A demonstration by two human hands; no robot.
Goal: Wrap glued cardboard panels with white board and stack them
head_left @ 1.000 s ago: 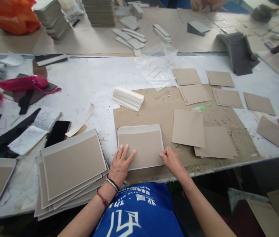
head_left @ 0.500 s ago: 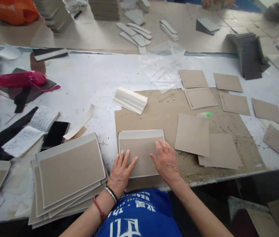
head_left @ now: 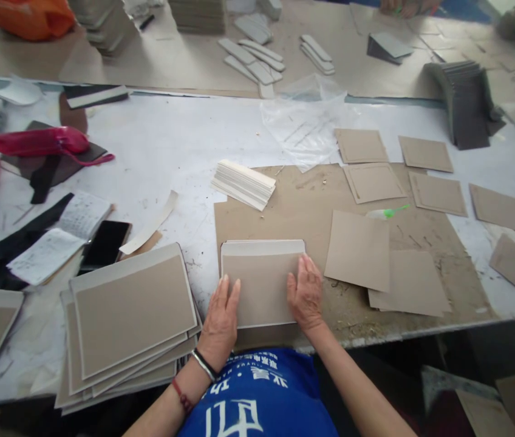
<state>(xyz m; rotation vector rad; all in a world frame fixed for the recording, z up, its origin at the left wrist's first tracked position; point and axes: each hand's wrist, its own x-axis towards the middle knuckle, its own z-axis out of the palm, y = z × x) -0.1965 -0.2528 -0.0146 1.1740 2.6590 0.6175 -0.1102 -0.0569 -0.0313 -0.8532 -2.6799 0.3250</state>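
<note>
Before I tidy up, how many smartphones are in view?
1: the black smartphone, right of the open notebook, left of the curved white strip. Others may be hidden.

View from the head, facing forward and down over a blue garment, left hand and right hand close below, white tabletop beyond

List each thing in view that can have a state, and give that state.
Panel: flat, touched by both hands
Left hand: open, on the panel
Right hand: open, at the panel's right edge
Larger panels: stacked unevenly
Notebook: open
Phone: lying flat, screen dark
White strips: bunched together
Curved strip: loose, bent
Clear plastic: loosely spread
Pink pouch: lying down, closure unclear
</note>
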